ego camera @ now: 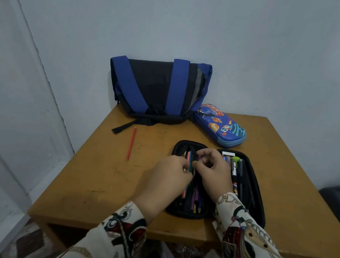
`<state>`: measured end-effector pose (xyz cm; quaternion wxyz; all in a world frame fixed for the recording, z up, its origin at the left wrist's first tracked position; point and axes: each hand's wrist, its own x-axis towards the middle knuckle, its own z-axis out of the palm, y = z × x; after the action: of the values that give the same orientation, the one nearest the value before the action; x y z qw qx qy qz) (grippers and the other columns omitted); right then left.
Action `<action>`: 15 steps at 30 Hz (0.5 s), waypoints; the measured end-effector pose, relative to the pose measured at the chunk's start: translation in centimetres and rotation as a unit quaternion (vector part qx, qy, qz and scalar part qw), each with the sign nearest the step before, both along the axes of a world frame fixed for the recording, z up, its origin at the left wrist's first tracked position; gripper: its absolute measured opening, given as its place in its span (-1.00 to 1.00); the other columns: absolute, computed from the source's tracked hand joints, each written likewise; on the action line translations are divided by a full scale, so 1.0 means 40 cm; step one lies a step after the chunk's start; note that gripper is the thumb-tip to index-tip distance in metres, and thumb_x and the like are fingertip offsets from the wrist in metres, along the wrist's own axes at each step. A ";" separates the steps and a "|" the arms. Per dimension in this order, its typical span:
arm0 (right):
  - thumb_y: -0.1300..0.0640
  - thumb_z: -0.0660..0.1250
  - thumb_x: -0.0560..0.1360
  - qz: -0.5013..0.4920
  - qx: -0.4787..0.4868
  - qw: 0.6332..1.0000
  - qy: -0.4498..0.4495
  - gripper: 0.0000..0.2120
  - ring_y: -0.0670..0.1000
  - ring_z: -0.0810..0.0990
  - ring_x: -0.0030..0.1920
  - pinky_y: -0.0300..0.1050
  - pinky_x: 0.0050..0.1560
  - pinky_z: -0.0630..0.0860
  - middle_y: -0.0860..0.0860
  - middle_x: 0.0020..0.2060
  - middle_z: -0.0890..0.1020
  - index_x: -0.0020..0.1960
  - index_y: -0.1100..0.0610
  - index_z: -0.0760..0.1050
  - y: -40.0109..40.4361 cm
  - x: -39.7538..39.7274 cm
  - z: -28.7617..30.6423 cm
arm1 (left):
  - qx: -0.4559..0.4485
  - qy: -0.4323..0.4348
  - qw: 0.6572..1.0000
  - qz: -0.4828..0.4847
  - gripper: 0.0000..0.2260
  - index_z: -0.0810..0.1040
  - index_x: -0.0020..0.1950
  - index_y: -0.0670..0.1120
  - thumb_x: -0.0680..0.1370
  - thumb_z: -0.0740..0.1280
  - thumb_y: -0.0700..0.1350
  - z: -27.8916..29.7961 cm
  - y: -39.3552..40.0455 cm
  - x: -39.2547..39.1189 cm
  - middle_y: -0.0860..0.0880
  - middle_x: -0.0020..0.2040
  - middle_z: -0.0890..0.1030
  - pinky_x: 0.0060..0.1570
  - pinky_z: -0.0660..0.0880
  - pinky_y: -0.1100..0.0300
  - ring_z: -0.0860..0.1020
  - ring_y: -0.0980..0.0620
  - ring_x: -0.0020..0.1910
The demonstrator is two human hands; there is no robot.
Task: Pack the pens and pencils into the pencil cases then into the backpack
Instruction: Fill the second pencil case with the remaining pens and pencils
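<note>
Pinching pencils (190,165) in open black case (261,205): left hand (168,177), right hand (214,168) | space case (220,125) zipped

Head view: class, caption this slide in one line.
Both hands tuck pencils into the open black pencil case; one red pencil waits.

A wooden table (277,189) stands against a pale wall (265,43).

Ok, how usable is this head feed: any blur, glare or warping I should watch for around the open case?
Head view: dim, flat light with no glare; wide-angle bending bows the table edges and wall lines; left hand and right hand look soft over the open black case, so what the fingers pinch cannot be told; red pencil and blue case read clearly.
</note>
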<state>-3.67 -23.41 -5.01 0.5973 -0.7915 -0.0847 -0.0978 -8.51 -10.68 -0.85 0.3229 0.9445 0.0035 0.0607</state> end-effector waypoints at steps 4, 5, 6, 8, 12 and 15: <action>0.28 0.38 0.44 -0.005 0.000 1.000 -0.006 -0.77 -0.06 0.52 -0.27 -0.09 -0.12 0.51 -0.06 -0.33 0.51 -0.08 -0.05 0.50 0.001 -0.002 0.000 | 0.080 -0.010 0.997 0.002 -0.80 0.62 0.13 -0.11 0.60 0.23 -0.16 -0.012 -0.013 0.022 -0.07 -0.02 0.63 -0.13 0.61 0.05 0.60 -0.01 -0.13; 0.27 0.39 0.44 -0.006 -0.001 1.000 -0.007 -0.77 -0.06 0.52 -0.27 -0.12 -0.13 0.50 -0.06 -0.34 0.51 -0.09 -0.06 0.50 0.001 -0.002 0.000 | 0.101 -0.011 0.995 0.002 -0.79 0.61 0.14 -0.11 0.60 0.23 -0.15 -0.014 -0.015 0.028 -0.07 -0.01 0.61 -0.14 0.60 0.06 0.59 -0.02 -0.12; 0.27 0.39 0.44 -0.006 -0.003 1.000 -0.008 -0.77 -0.06 0.51 -0.28 -0.12 -0.14 0.50 -0.07 -0.35 0.50 -0.10 -0.06 0.50 0.001 -0.002 0.000 | 0.122 -0.012 0.992 0.002 -0.79 0.61 0.15 -0.11 0.61 0.22 -0.14 -0.017 -0.017 0.033 -0.08 0.01 0.59 -0.15 0.60 0.06 0.58 -0.03 -0.11; 0.27 0.39 0.44 -0.006 -0.005 1.000 -0.009 -0.76 -0.06 0.51 -0.29 -0.09 -0.14 0.50 -0.08 -0.35 0.50 -0.10 -0.07 0.49 0.001 -0.001 -0.001 | 0.147 -0.020 0.989 0.007 -0.80 0.59 0.16 -0.09 0.62 0.23 -0.12 -0.020 -0.017 0.034 -0.07 0.06 0.53 -0.15 0.57 0.08 0.56 -0.04 -0.09; 0.25 0.39 0.44 -0.004 -0.003 1.000 -0.002 -0.77 -0.05 0.53 -0.26 0.02 -0.05 0.53 -0.10 -0.35 0.51 -0.09 -0.07 0.50 0.001 0.001 0.000 | 0.139 -0.041 0.989 0.033 -0.83 0.54 0.13 -0.07 0.62 0.21 -0.07 -0.032 -0.001 0.038 -0.07 0.04 0.50 -0.12 0.57 0.03 0.53 -0.05 -0.07; 0.23 0.39 0.43 -0.005 -0.003 1.000 -0.003 -0.79 -0.06 0.54 -0.26 0.04 0.01 0.53 -0.13 -0.37 0.51 -0.09 -0.08 0.51 0.000 0.002 -0.003 | 0.143 -0.024 0.989 0.032 -0.86 0.48 0.13 -0.07 0.60 0.23 -0.09 -0.031 0.013 0.044 -0.09 0.02 0.51 -0.14 0.56 0.02 0.53 -0.08 -0.06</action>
<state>-3.57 -23.40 -5.11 0.5940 -0.7936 -0.0830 -0.1028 -6.77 -10.15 -2.09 0.1829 0.9786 0.0170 0.0929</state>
